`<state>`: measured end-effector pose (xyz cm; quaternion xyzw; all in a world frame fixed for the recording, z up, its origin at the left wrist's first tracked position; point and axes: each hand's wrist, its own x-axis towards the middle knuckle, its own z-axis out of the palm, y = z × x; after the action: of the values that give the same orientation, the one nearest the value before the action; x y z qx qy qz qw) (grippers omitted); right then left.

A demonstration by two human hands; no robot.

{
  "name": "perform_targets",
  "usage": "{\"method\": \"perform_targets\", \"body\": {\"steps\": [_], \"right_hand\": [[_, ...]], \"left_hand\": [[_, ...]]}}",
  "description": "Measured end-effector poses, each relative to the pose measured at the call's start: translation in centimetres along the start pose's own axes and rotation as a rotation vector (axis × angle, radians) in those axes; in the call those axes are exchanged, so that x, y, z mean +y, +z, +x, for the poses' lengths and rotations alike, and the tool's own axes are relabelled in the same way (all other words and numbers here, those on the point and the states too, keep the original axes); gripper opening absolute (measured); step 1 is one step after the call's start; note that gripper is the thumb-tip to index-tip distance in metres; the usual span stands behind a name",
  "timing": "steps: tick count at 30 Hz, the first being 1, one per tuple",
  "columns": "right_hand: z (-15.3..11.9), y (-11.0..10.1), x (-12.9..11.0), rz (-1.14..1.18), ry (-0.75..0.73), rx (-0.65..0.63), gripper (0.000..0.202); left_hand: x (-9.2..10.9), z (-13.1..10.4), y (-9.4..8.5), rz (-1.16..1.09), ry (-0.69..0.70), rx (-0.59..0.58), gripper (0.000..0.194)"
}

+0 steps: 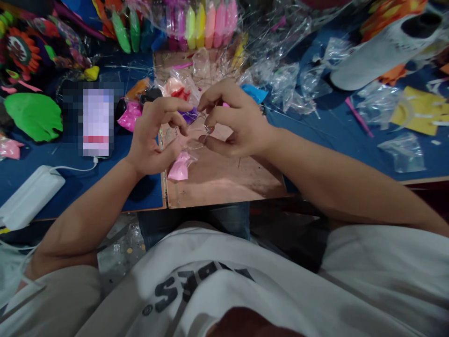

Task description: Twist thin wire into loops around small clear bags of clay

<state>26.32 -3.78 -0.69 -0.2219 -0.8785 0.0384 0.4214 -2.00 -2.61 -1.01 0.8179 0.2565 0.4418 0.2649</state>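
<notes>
A thin, shiny wire (199, 148), bent into a loop, spans the space between my two hands above the brown board. My right hand (238, 122) pinches it with the thumb and fingertips. My left hand (150, 131) has its fingers curled round the loop's left side; the exact contact of its fingertips is hard to see. Just below the left fingertips lies a small pink packet (179, 166) in clear wrap. Behind the hands, partly covered by them, are a purple piece (190, 115) and a red piece (181, 93).
The brown board (224, 187) lies on a blue tabletop (140, 189). On the left are a phone (96, 124), a white power bank (31, 196) and a green lump (33, 116). Bright clay sticks (199, 25) lie at the back. A white cylinder (379, 54) and crumpled clear bags (280, 84) occupy the right.
</notes>
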Motion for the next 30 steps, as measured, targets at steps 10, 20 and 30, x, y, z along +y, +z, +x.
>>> {"method": "perform_targets", "body": {"steps": [10,20,30], "right_hand": [[0.5,-1.5,-0.4,0.19,0.03,-0.212,0.018],[0.7,-2.1,-0.3,0.139,0.102,-0.213,0.021],[-0.2,-0.5,-0.2,-0.052,0.291,0.032,0.019]], "left_hand": [[0.1,1.6,-0.1,-0.069,-0.021,-0.232,0.047],[0.0,1.1,-0.3,-0.006,-0.031,-0.181,0.038],[-0.3,0.6,0.5,0.067,-0.075,-0.006,0.015]]}}
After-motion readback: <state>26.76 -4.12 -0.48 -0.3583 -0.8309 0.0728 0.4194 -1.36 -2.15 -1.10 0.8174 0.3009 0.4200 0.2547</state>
